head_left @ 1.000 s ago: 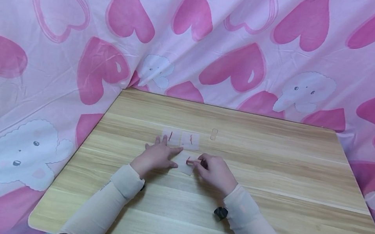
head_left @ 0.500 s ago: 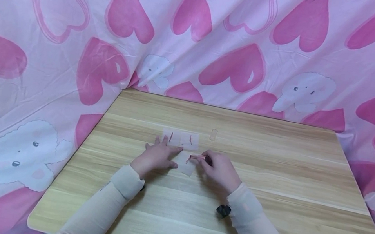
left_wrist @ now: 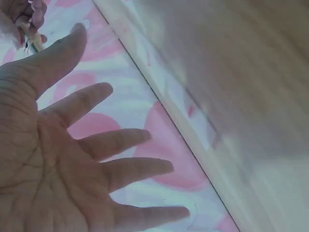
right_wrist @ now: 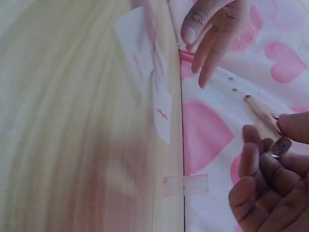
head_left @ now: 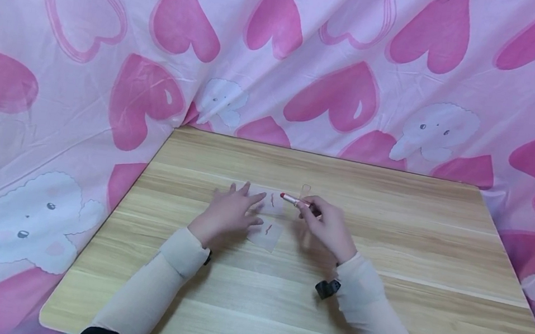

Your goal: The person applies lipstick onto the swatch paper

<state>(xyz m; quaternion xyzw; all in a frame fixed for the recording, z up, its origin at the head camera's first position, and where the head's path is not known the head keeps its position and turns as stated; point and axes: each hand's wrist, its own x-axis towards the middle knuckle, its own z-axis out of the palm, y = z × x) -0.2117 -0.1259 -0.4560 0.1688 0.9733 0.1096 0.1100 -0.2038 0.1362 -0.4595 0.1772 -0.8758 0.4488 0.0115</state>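
Two hands reach over the desk [head_left: 438,257] in the head view: we see the left hand [head_left: 227,213], fingers spread, above the papers, and the right hand [head_left: 328,224] pinching a lipstick [head_left: 290,199] near the far paper [head_left: 276,207], while the near paper [head_left: 264,239] bears a red stroke. At the left wrist, we face a palm with its digits extended. At the right wrist, we find the lipstick gripped between thumb and fingers, and a clear tube [right_wrist: 186,185] beside that hand.
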